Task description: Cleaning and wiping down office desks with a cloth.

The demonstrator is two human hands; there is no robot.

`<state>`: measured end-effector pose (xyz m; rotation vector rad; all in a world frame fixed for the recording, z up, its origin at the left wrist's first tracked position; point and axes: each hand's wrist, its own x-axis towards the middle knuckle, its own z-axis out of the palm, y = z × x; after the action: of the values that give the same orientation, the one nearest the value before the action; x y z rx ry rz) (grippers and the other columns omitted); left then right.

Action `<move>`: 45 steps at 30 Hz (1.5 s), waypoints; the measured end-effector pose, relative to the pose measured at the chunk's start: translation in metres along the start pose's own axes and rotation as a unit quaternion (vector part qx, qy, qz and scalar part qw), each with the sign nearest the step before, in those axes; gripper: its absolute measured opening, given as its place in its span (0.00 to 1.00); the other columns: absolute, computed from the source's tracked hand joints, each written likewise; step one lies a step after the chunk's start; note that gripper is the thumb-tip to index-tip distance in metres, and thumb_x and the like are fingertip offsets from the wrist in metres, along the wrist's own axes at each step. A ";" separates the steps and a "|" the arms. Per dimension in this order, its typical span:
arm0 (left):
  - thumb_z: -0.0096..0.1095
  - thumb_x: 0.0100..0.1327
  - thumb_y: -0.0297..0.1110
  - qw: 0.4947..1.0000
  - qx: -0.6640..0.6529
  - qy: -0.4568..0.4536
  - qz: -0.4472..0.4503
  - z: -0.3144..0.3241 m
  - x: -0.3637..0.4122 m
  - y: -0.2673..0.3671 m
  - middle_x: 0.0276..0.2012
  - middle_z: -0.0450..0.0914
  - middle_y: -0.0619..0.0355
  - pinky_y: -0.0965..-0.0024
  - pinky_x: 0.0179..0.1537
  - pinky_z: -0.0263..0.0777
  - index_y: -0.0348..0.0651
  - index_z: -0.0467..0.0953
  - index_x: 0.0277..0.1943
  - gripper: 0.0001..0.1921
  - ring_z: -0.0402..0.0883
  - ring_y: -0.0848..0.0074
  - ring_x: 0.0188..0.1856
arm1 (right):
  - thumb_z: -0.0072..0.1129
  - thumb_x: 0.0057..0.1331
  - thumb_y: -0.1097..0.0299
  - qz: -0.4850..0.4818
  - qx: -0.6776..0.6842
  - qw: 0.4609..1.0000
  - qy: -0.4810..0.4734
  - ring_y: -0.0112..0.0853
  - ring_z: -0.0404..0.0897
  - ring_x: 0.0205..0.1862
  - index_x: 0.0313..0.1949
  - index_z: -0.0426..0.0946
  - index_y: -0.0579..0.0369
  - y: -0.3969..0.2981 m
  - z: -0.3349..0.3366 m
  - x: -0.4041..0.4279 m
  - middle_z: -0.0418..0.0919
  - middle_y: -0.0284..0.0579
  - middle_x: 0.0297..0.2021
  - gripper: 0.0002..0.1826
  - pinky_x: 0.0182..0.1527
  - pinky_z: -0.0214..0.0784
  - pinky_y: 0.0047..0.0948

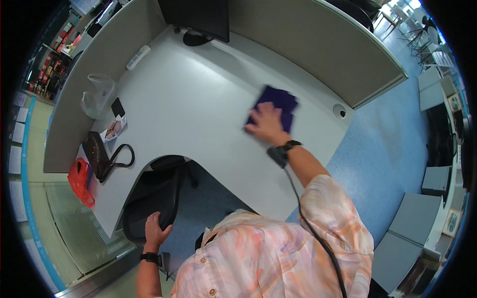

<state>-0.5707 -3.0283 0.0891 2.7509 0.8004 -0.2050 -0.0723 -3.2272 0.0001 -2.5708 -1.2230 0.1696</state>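
A dark purple cloth [277, 98] lies on the white desktop [208, 111], right of its middle. My right hand [266, 121] rests flat on the cloth with its fingers spread, slightly blurred. The hand presses from above; whether any fingers grip the cloth, I cannot tell. My left hand [156, 231] is low in the view, beside the backrest of a black office chair [149, 205], with the thumb apart from the fingers. It holds nothing. Both wrists wear black straps with small devices, and a cable runs from the right one along the arm.
A monitor [197, 18] stands at the back by grey partitions [298, 41]. Along the left lie a power strip [138, 57], a clear plastic bag [98, 97], a black phone [118, 107], a brown pouch with a strap [97, 154] and a red plastic bag [79, 182]. A cable grommet [339, 111] is at right.
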 end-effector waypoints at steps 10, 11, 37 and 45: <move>0.67 0.42 0.42 0.998 0.012 -0.035 -0.046 -0.003 -0.007 -0.001 0.54 0.66 0.45 0.58 0.54 0.60 0.35 0.62 0.55 0.37 0.64 0.53 0.55 | 0.50 0.56 0.43 -0.309 0.032 0.948 -0.067 0.45 0.47 0.66 0.53 0.69 0.42 -0.095 0.033 0.118 0.59 0.44 0.60 0.29 0.62 0.37 0.59; 0.67 0.42 0.42 0.998 0.015 -0.036 -0.054 -0.003 -0.012 -0.002 0.54 0.66 0.45 0.58 0.54 0.60 0.35 0.62 0.55 0.37 0.64 0.53 0.55 | 0.50 0.55 0.42 -0.269 0.024 0.960 -0.069 0.45 0.48 0.65 0.53 0.68 0.42 -0.084 0.019 0.131 0.59 0.44 0.60 0.29 0.62 0.38 0.59; 0.62 0.51 0.48 0.998 0.007 0.006 -0.055 0.016 -0.003 -0.015 0.52 0.69 0.45 0.59 0.54 0.61 0.37 0.63 0.57 0.33 0.67 0.55 0.55 | 0.56 0.54 0.47 0.531 0.218 0.787 0.228 0.65 0.60 0.55 0.65 0.42 0.54 0.200 -0.043 -0.127 0.53 0.74 0.58 0.47 0.55 0.58 0.50; 0.56 0.54 0.56 0.995 0.012 0.011 -0.100 0.008 0.002 0.004 0.52 0.71 0.46 0.59 0.53 0.63 0.39 0.67 0.56 0.33 0.68 0.56 0.54 | 0.54 0.57 0.61 0.391 0.313 0.814 0.294 0.64 0.60 0.52 0.64 0.37 0.63 0.045 0.044 -0.241 0.55 0.79 0.51 0.44 0.56 0.55 0.48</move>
<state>-0.5672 -3.0328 0.0825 2.6969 1.0873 -0.2248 -0.2015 -3.4319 -0.0598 -2.0917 0.1553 -0.0611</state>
